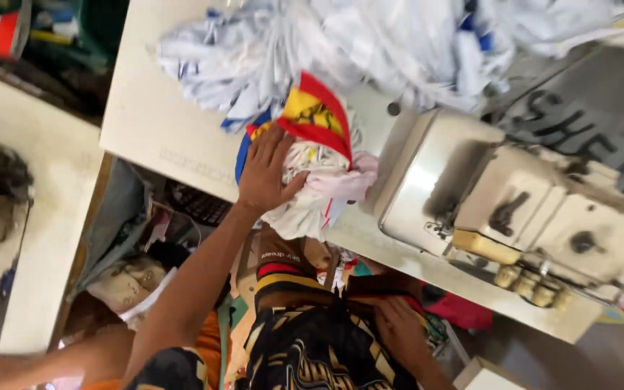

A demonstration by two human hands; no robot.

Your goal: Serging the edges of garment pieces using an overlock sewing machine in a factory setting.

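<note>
Left hand (267,173) lies spread flat, fingers released, on one crumpled white bundle (310,196) with a red-and-yellow patch (318,115), at the desk (154,130) edge. Right hand (397,326) sits low on dark patterned fabric (312,347) in the lap; clenched or not, I cannot tell. One sewing machine (514,209) stands right of the bundle. Best pressing evenly, I'd judge, so nothing slides.

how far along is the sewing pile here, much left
Done: cannot tell; no separate finished stack shows. In hand: the left hand presses a bunched white, red and yellow cloth piece on the table beside the sewing machine; the right hand rests on dark patterned fabric below. Left: a big white heap sits behind.
</note>
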